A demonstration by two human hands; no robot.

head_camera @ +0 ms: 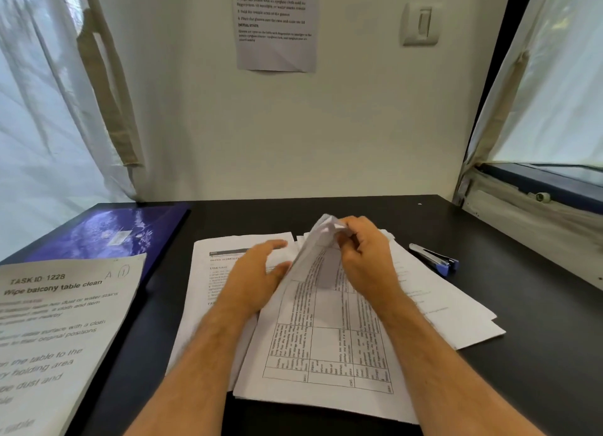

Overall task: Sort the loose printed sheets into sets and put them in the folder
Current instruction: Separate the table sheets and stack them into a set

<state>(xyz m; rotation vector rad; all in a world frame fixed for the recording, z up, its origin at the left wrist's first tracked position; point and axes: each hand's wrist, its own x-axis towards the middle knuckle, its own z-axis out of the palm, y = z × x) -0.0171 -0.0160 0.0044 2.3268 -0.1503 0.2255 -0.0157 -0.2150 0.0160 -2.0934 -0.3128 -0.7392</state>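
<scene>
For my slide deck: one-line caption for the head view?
Right hand lifts a table-printed sheet's far edge, left hand beside it; folder waits.

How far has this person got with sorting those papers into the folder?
Early days. One printed sheet headed Task ID 1228 lies apart on the left, perhaps a set begun. The right hand pinches up the far edge of a white sheet with a printed table, while the left hand rests on the loose pile. The shiny purple folder lies shut, nothing visibly filed.

One folder (pixel 107 236); one stapler (pixel 434 259); perhaps three stacks (pixel 326 354)
</scene>
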